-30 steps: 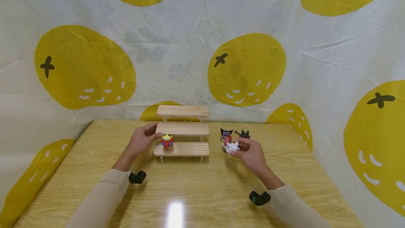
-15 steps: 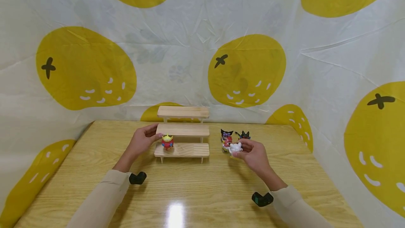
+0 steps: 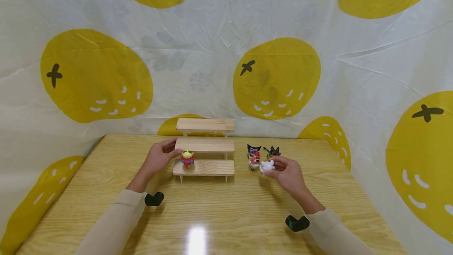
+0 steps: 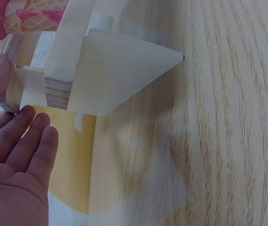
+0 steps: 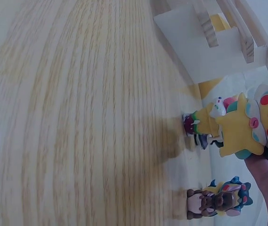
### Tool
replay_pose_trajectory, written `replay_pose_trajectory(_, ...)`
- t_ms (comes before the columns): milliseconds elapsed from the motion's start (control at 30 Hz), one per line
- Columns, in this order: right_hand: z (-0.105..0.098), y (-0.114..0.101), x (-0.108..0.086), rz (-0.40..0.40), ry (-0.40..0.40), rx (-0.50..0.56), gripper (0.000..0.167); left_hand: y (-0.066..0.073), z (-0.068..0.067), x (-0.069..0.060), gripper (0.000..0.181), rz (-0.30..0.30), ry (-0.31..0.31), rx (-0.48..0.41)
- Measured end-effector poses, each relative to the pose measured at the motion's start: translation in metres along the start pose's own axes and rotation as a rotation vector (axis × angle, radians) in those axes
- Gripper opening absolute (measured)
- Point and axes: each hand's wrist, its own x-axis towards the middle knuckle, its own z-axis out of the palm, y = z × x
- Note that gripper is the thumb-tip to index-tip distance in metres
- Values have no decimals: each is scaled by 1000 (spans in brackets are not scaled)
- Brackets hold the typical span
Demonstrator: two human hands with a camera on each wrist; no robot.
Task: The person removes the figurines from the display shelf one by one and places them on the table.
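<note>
My left hand [image 3: 160,158] holds the left end of the middle board of a three-tier wooden display stand [image 3: 212,168], thumb on one side and fingertips on the other. On the bottom board stands a figurine [image 3: 188,159] with a yellow-green top and red body. The left wrist view shows its waffle-patterned part [image 4: 30,19]. My right hand [image 3: 289,174] pinches a white-hooded figurine [image 3: 267,166] above the table, right of the stand. From the right wrist, this figurine shows a yellow face with red cheeks and a yellow star [image 5: 241,125] in front.
Right of the stand, a black-eared figurine [image 3: 253,150] stands behind a red-pink figurine [image 3: 255,161]. Another dark-eared figurine [image 3: 273,152] is just behind my right hand. The wooden table [image 3: 212,215] ends at a fruit-print curtain [image 3: 198,66].
My right hand has moved a little to the right with the white-hooded figurine, uncovering more of the red-pink figurine. My left hand keeps its place on the stand.
</note>
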Motion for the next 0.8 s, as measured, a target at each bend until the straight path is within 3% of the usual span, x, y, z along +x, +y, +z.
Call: replay_pose_trajectory(800, -9, 11, 0, -2, 8, -1, 46, 0, 1, -1, 67, 0, 2, -15)
